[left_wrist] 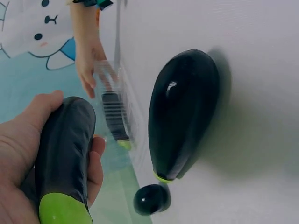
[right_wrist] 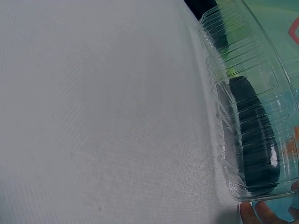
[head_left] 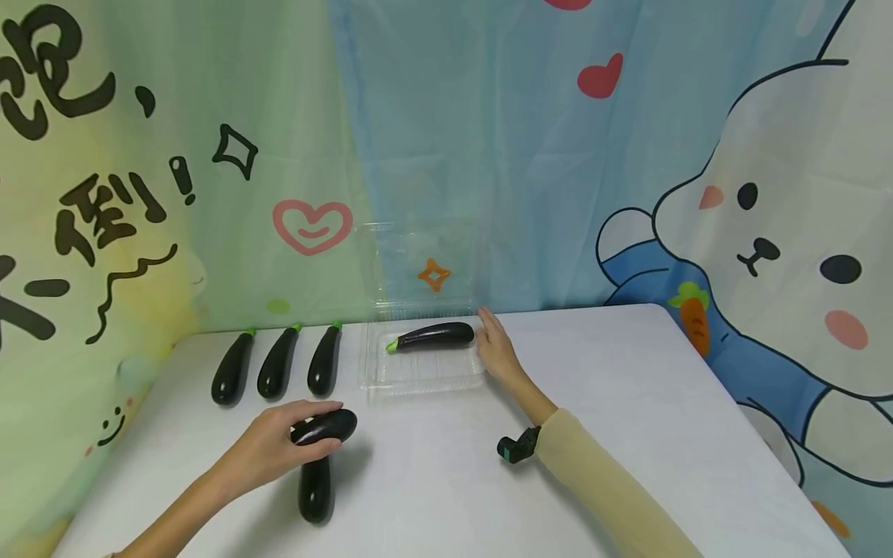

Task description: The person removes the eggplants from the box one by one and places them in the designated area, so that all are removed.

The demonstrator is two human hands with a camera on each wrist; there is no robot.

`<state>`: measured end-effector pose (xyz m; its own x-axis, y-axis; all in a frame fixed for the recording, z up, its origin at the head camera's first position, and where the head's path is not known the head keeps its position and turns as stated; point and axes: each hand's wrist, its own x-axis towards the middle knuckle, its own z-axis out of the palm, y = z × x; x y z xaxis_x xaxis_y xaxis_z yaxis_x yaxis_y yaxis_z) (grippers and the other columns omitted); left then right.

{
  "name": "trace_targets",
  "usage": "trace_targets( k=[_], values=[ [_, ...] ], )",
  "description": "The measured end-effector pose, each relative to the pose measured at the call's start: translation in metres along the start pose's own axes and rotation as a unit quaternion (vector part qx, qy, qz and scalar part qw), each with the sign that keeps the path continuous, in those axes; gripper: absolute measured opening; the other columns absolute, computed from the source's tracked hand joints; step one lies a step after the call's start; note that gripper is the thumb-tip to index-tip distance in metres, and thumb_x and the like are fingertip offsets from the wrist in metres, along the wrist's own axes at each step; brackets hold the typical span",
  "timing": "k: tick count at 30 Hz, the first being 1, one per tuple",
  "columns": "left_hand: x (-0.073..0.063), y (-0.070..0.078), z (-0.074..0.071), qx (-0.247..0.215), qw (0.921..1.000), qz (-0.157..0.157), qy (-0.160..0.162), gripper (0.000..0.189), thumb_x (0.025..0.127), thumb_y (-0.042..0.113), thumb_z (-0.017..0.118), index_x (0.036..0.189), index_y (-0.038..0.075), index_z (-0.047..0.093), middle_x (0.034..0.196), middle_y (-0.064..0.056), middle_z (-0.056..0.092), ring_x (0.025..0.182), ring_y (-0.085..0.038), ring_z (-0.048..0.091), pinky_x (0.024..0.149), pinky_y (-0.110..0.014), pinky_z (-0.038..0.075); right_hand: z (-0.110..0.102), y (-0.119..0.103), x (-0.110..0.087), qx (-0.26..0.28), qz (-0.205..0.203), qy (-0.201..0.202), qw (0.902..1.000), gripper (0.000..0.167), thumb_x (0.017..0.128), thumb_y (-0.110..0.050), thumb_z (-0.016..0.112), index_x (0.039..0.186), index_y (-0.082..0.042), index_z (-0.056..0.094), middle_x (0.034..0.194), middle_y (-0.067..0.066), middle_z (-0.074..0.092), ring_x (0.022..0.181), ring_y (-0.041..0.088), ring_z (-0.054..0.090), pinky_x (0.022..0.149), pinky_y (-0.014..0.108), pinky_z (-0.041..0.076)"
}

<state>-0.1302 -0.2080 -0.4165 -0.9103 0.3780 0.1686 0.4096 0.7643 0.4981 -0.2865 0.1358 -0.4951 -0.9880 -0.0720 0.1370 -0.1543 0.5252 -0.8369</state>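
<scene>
My left hand (head_left: 282, 440) grips a dark purple eggplant (head_left: 336, 425) above the table, thumb on one side and fingers on the other. Its green cap (left_wrist: 63, 210) shows in the left wrist view. Below it another eggplant (head_left: 315, 492) lies on the white cloth, its upper end hidden in the head view. Farther back stands a clear plastic box (head_left: 425, 381) with its lid (head_left: 425, 267) raised against the curtain. One eggplant (head_left: 446, 334) lies crosswise inside, green end to the left. My right hand (head_left: 497, 353) touches the box's right end with extended fingers.
Three more eggplants, left (head_left: 233, 368), middle (head_left: 279, 363) and right (head_left: 324, 360), lie in a row left of the box, caps pointing back. A printed curtain (head_left: 446, 139) hangs along the rear edge of the white-covered table (head_left: 628, 387).
</scene>
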Motion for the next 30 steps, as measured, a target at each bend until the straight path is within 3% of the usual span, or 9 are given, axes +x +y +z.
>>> trace_targets(
  k=[8, 18, 25, 30],
  values=[
    [-0.005, -0.009, -0.001, 0.015, 0.9995, 0.002, 0.029, 0.044, 0.08, 0.039, 0.078, 0.121, 0.023, 0.069, 0.116, 0.004, 0.072, 0.109, -0.021, 0.068, 0.089, -0.039, 0.054, -0.001, -0.002, 0.0, 0.0, 0.009, -0.006, 0.9999, 0.05, 0.103, -0.011, 0.031, 0.151, 0.003, 0.026, 0.16, 0.02, 0.02, 0.15, 0.034, 0.017, 0.121, 0.049, 0.016],
    [-0.007, -0.013, -0.004, 0.021, 0.9993, -0.011, 0.028, 0.044, 0.081, 0.04, 0.077, 0.121, 0.023, 0.069, 0.116, 0.004, 0.072, 0.107, -0.021, 0.068, 0.089, -0.038, 0.053, 0.0, -0.001, 0.0, 0.0, 0.004, -0.006, 1.0, 0.051, 0.102, -0.011, 0.031, 0.151, 0.004, 0.026, 0.16, 0.02, 0.02, 0.15, 0.035, 0.017, 0.121, 0.05, 0.015],
    [-0.019, -0.022, -0.006, 0.024, 0.998, -0.05, 0.032, 0.04, 0.077, 0.034, 0.081, 0.113, 0.025, 0.067, 0.102, 0.008, 0.07, 0.089, -0.008, 0.062, 0.073, -0.026, 0.051, 0.001, -0.001, -0.002, -0.001, 0.004, -0.008, 1.0, 0.05, 0.103, -0.011, 0.031, 0.15, 0.004, 0.026, 0.16, 0.02, 0.021, 0.15, 0.035, 0.017, 0.121, 0.049, 0.016],
    [-0.021, -0.028, -0.008, 0.02, 0.9972, -0.049, 0.052, 0.038, 0.077, 0.027, 0.081, 0.112, 0.025, 0.066, 0.095, 0.007, 0.067, 0.083, -0.003, 0.057, 0.069, -0.024, 0.049, -0.001, -0.001, -0.001, -0.003, 0.0, 0.0, 1.0, 0.049, 0.103, -0.01, 0.032, 0.15, 0.005, 0.027, 0.159, 0.021, 0.022, 0.149, 0.036, 0.018, 0.121, 0.049, 0.016]
  ],
)
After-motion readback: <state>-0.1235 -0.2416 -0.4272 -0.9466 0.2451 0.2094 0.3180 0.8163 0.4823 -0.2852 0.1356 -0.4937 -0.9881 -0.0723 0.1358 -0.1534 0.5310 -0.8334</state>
